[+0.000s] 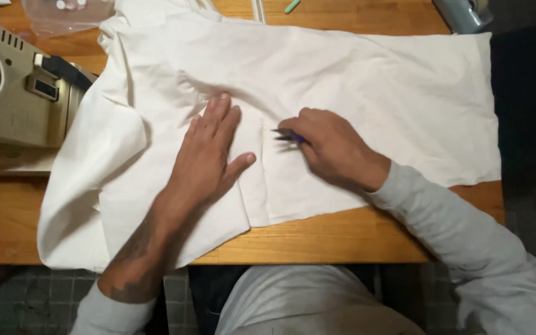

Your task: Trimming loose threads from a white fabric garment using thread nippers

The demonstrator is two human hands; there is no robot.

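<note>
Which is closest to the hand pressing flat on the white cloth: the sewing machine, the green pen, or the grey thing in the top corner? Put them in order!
From the left hand:
1. Sewing machine, at left.
2. Green pen, top middle.
3. Grey thing, top right corner.

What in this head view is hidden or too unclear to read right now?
- Tool in right hand: fist covers all but the blurred dark tips.
- Sewing machine: cut by left edge.
- Grey object: cut by top edge.
- Table under white cloth: covered.
</note>
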